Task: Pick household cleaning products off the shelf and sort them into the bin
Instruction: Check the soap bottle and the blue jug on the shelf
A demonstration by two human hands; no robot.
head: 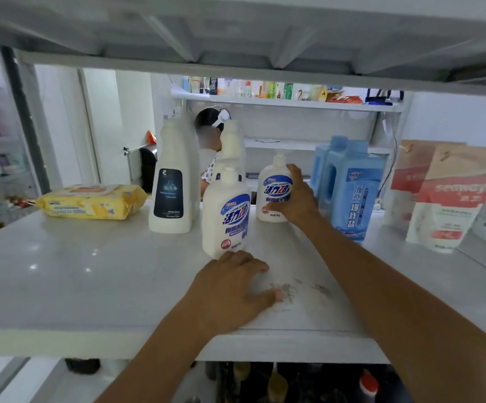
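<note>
My right hand is wrapped around the side of a small white pump bottle with a blue label, which stands upright at the back of the white shelf. A larger pump bottle of the same kind stands nearer, just left of it. My left hand rests flat on the shelf just in front of that larger bottle, fingers spread, holding nothing. No bin is in view.
A tall white bottle with a dark label stands left of the pump bottles, a yellow wipes pack further left. Blue detergent jugs and red-and-white refill pouches stand at the right. Another person is partly seen behind the shelf.
</note>
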